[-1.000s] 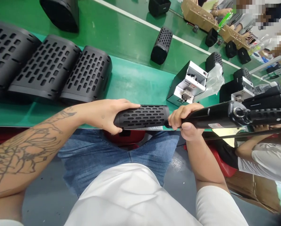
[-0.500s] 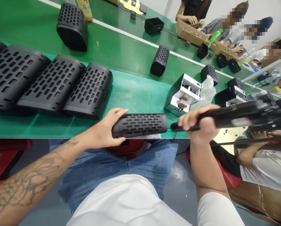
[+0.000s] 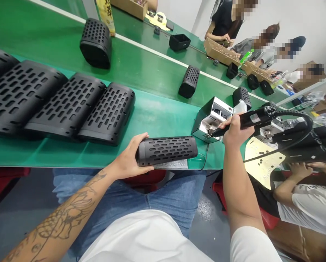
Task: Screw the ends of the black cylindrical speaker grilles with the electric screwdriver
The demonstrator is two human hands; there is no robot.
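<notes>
The left hand point(image 3: 128, 158) pinches one end of the black case point(image 3: 167, 150) between thumb and fingers. The case lies along the near edge of the smooth green table point(image 3: 154, 112). It is long, with rounded corners and rows of slots. A wide strip of green lies between it and the leaning row point(image 3: 67, 105) at left. The right hand point(image 3: 235, 133) wraps around a black driver point(image 3: 257, 117), its tip by the shiny metal front of a box point(image 3: 212, 118); touching or not, one cannot tell.

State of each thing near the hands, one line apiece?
Black-and-white boxy machine: standing; whether switched on, unclear.
Black oblong perforated casing: perforated face up, left hand around one end.
Black elongated tool: in right hand, tip at the machine, contact unclear.
Black cable: curving from the tool.
</notes>
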